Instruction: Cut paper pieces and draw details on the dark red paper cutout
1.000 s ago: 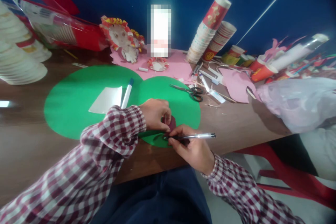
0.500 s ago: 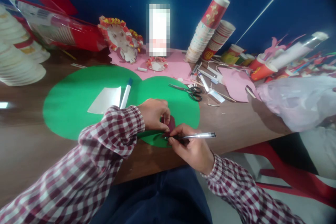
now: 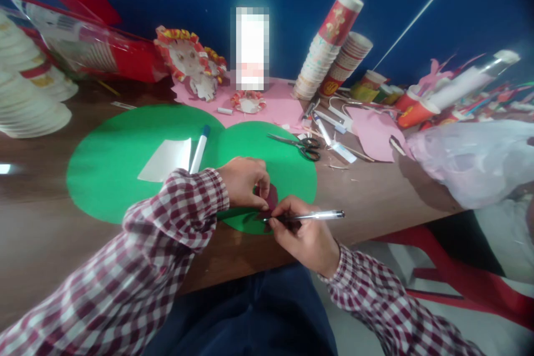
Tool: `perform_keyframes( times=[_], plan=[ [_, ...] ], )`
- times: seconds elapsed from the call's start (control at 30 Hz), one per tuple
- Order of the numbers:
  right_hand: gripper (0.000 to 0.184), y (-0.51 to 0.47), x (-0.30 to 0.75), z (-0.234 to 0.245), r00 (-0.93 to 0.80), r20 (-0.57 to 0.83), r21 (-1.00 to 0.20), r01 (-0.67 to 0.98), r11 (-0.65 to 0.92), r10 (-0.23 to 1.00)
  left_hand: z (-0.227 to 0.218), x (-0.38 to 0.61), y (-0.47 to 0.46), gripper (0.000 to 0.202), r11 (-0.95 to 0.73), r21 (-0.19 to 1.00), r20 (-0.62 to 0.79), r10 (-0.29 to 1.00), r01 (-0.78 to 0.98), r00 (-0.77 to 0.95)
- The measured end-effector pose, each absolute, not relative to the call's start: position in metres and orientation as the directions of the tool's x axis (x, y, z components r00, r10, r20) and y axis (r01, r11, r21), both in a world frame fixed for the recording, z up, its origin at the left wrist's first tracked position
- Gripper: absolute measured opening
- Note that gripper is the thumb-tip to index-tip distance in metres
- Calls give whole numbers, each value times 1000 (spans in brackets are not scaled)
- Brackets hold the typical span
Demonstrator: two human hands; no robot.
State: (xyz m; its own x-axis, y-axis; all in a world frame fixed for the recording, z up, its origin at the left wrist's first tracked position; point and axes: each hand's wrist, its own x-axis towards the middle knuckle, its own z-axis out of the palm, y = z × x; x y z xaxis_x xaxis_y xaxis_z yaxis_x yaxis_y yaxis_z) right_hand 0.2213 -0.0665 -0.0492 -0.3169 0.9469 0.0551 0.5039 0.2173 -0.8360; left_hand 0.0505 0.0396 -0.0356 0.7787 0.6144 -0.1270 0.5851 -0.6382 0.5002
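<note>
My left hand [image 3: 244,181] is closed, its fingers pinching a small dark maroon paper piece [image 3: 272,197] down on the smaller green paper circle [image 3: 287,169]. My right hand [image 3: 302,233] grips a clear ballpoint pen [image 3: 312,215], held nearly level with its tip against the maroon piece. Both hands work at the near table edge. Most of the maroon piece is hidden under the fingers.
A larger green circle [image 3: 112,169] carries a white paper [image 3: 164,159] and a blue-capped marker [image 3: 199,149]. Black scissors [image 3: 302,146] lie behind my hands. Stacked paper cups [image 3: 329,47], pink paper [image 3: 275,108], paper plates [image 3: 29,105] and a plastic bag [image 3: 475,161] crowd the table.
</note>
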Motion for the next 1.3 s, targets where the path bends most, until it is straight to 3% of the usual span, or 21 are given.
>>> perform_keyframes(
  times=[0.7, 1.3],
  plan=[
    [6, -67, 220, -47, -242, 42, -875, 460, 153, 969, -37, 50, 40, 17, -643, 496, -128, 611, 584, 782],
    [5, -67, 221, -49, -268, 57, -845, 500, 190, 962, -36, 51, 40, 16, -650, 488, -121, 611, 583, 783]
  ],
)
